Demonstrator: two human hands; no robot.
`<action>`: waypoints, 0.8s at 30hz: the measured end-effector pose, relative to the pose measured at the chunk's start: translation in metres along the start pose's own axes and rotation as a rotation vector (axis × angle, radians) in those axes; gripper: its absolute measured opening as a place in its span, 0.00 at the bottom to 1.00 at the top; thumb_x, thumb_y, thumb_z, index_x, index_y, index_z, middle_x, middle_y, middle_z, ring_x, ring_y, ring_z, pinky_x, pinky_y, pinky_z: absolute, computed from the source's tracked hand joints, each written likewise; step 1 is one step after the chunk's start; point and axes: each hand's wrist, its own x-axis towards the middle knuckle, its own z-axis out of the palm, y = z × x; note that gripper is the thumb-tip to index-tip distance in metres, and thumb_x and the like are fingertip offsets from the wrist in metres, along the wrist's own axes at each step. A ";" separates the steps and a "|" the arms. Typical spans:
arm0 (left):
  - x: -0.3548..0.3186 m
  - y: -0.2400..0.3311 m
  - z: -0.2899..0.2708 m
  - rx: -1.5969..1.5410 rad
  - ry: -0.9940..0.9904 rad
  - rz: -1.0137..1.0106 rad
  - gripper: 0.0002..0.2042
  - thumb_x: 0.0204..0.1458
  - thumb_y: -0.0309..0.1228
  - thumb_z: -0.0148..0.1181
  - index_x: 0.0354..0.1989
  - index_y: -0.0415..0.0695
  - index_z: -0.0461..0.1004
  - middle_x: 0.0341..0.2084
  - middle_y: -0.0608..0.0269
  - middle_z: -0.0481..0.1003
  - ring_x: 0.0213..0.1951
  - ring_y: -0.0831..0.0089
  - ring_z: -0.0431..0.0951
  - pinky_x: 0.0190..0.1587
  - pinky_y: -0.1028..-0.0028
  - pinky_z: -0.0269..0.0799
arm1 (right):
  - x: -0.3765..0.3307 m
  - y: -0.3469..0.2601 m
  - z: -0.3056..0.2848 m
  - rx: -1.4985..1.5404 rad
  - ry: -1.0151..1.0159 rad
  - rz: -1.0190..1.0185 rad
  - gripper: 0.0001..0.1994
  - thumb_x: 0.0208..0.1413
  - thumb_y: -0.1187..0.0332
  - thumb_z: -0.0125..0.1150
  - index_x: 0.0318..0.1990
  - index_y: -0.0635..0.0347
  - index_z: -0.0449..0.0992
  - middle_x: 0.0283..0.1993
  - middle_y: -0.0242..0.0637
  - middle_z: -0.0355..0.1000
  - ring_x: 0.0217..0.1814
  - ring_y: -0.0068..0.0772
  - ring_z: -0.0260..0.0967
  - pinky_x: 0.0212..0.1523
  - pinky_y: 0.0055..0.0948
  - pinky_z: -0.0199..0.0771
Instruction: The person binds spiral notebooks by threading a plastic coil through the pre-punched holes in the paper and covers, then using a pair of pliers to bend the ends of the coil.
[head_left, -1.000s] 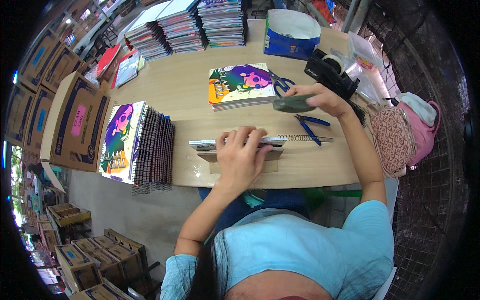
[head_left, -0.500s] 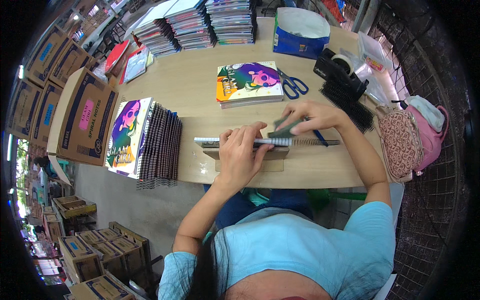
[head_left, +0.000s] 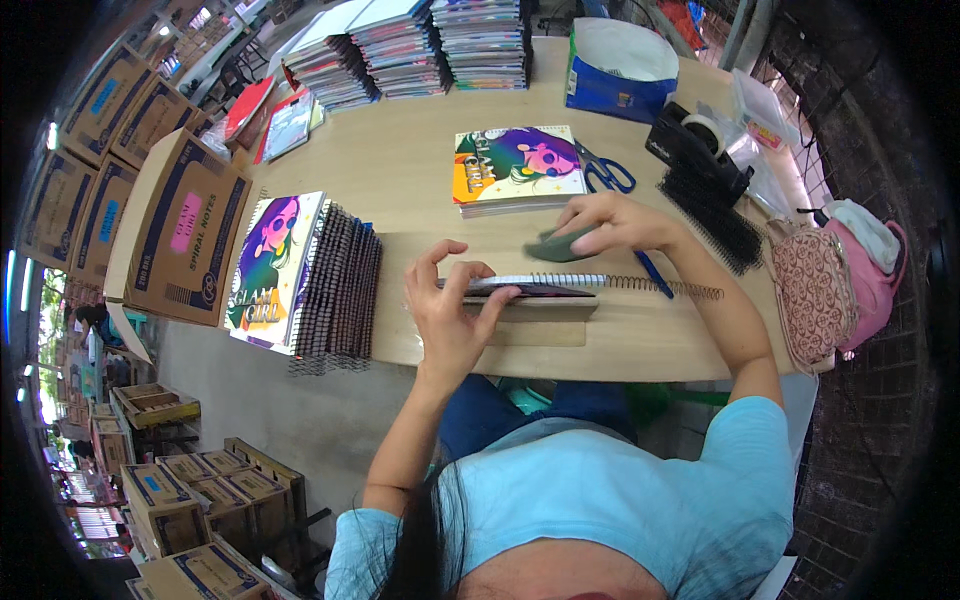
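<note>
My left hand [head_left: 450,315] grips a notebook [head_left: 545,284] that stands on edge against a low wooden block [head_left: 545,310] near the table's front edge. A dark wire coil [head_left: 650,285] runs along the notebook's upper edge and sticks out loose past its right end. Just above that edge, my right hand [head_left: 620,222] holds a dark green pad [head_left: 558,245], slightly blurred and apart from the coil. Beside the loose coil lies a blue pen [head_left: 654,273].
Behind my hands are a short notebook stack [head_left: 520,165] and blue-handled scissors [head_left: 610,175]. A tape dispenser [head_left: 690,145], dark coils [head_left: 712,220] and a patterned pouch [head_left: 808,285] sit right. Left are a tall spiral notebook stack [head_left: 300,270] and a carton [head_left: 180,235].
My right hand has lifted the green pad away from the coil, slightly left. Fingers of my left hand have loosened from the notebook's top edge. The whole view has shifted a little.
</note>
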 end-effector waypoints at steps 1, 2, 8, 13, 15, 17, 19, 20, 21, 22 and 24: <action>-0.002 -0.002 0.000 0.001 -0.003 0.002 0.15 0.37 0.34 0.75 0.31 0.44 0.75 0.45 0.55 0.70 0.49 0.58 0.65 0.50 0.63 0.63 | 0.000 -0.005 0.008 0.598 0.039 -0.078 0.25 0.52 0.51 0.64 0.47 0.65 0.80 0.41 0.43 0.74 0.43 0.33 0.70 0.45 0.31 0.69; -0.003 -0.003 0.000 0.002 -0.007 0.005 0.15 0.37 0.33 0.75 0.31 0.43 0.75 0.44 0.55 0.70 0.48 0.58 0.65 0.49 0.63 0.63 | 0.005 -0.009 0.009 0.285 0.006 -0.057 0.26 0.52 0.50 0.64 0.48 0.65 0.79 0.41 0.43 0.74 0.43 0.32 0.70 0.45 0.31 0.69; -0.002 -0.006 0.000 -0.030 -0.023 0.020 0.18 0.37 0.32 0.75 0.37 0.43 0.74 0.44 0.55 0.70 0.48 0.58 0.67 0.49 0.63 0.64 | 0.016 -0.006 0.018 0.663 -0.031 -0.136 0.25 0.52 0.51 0.64 0.49 0.62 0.79 0.43 0.43 0.75 0.43 0.33 0.71 0.43 0.32 0.71; 0.000 -0.007 -0.002 -0.076 -0.006 0.015 0.26 0.37 0.31 0.75 0.47 0.41 0.71 0.45 0.53 0.70 0.50 0.55 0.68 0.52 0.62 0.64 | 0.034 -0.011 0.018 0.333 0.008 -0.128 0.22 0.54 0.56 0.62 0.49 0.65 0.78 0.44 0.40 0.75 0.43 0.30 0.71 0.43 0.27 0.70; 0.002 -0.008 -0.003 -0.088 0.004 0.018 0.28 0.37 0.30 0.75 0.49 0.40 0.70 0.46 0.52 0.70 0.51 0.54 0.68 0.53 0.62 0.64 | 0.034 -0.016 0.020 0.320 -0.080 -0.129 0.25 0.53 0.53 0.62 0.51 0.65 0.77 0.42 0.41 0.76 0.43 0.31 0.72 0.42 0.28 0.71; 0.002 -0.010 -0.003 -0.108 0.004 0.018 0.29 0.37 0.30 0.75 0.50 0.40 0.70 0.47 0.51 0.70 0.52 0.54 0.68 0.54 0.62 0.64 | 0.044 -0.030 0.026 -0.516 -0.034 0.054 0.28 0.51 0.51 0.62 0.52 0.66 0.77 0.43 0.42 0.76 0.44 0.31 0.72 0.41 0.28 0.71; 0.000 -0.011 -0.002 -0.121 0.009 -0.001 0.29 0.37 0.30 0.75 0.50 0.40 0.69 0.47 0.50 0.70 0.51 0.54 0.68 0.55 0.62 0.64 | 0.040 -0.020 0.030 0.259 -0.010 -0.063 0.27 0.51 0.49 0.62 0.48 0.64 0.79 0.42 0.45 0.75 0.44 0.34 0.72 0.41 0.29 0.71; 0.000 -0.011 -0.002 -0.129 0.014 -0.009 0.29 0.37 0.30 0.75 0.50 0.39 0.69 0.47 0.50 0.69 0.51 0.54 0.69 0.55 0.62 0.64 | 0.039 -0.017 0.030 0.644 0.004 -0.118 0.26 0.51 0.47 0.61 0.47 0.63 0.80 0.41 0.47 0.75 0.43 0.36 0.72 0.41 0.29 0.71; 0.003 -0.011 -0.003 -0.151 0.032 -0.004 0.28 0.39 0.29 0.74 0.50 0.39 0.69 0.46 0.51 0.69 0.51 0.56 0.69 0.55 0.63 0.65 | 0.046 -0.014 0.023 0.324 -0.107 -0.196 0.27 0.51 0.48 0.62 0.47 0.64 0.80 0.42 0.47 0.75 0.44 0.36 0.72 0.41 0.29 0.71; 0.005 -0.010 -0.006 -0.168 0.045 -0.005 0.27 0.40 0.27 0.73 0.50 0.39 0.69 0.45 0.52 0.69 0.51 0.57 0.69 0.54 0.64 0.65 | 0.050 -0.015 0.024 0.038 -0.071 -0.118 0.27 0.51 0.49 0.62 0.48 0.65 0.79 0.43 0.46 0.75 0.45 0.34 0.71 0.41 0.28 0.71; -0.002 -0.020 -0.010 -0.249 0.071 -0.047 0.23 0.42 0.25 0.71 0.48 0.38 0.70 0.44 0.53 0.70 0.50 0.60 0.70 0.52 0.66 0.67 | 0.055 -0.017 0.026 -0.535 0.005 0.038 0.28 0.51 0.50 0.61 0.49 0.67 0.78 0.46 0.43 0.75 0.46 0.31 0.71 0.42 0.27 0.70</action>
